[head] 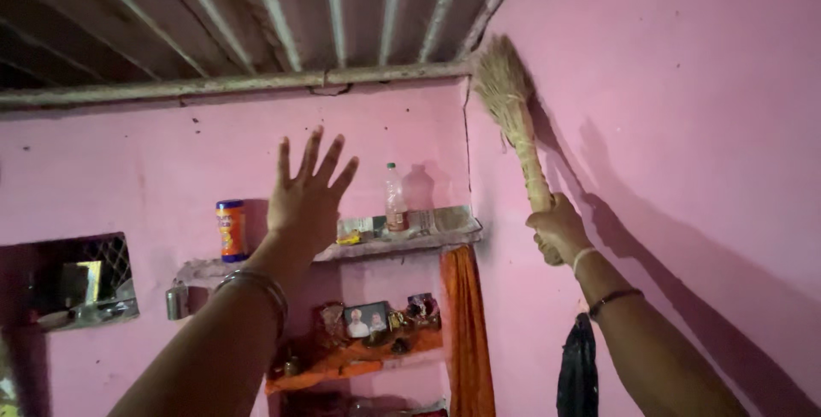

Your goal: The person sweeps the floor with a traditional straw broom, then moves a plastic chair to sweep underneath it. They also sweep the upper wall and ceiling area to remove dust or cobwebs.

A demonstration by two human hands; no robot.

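My right hand [560, 229] grips the bound handle of a straw broom [511, 118]. The broom points up, and its bristle head touches the top of the pink wall [684, 83] in the corner under the ceiling. My left hand [306, 195] is raised in front of the back wall with fingers spread and holds nothing. Bangles circle my left wrist, and a thread and a dark band circle my right wrist.
A corrugated metal roof [282, 6] rests on a beam. A wall shelf [402, 244] carries a blue and orange jar [230, 230] and a clear bottle [394, 199]. Below are a framed photo [366, 319], an orange cloth [466, 331] and a dark hanging bag [578, 370].
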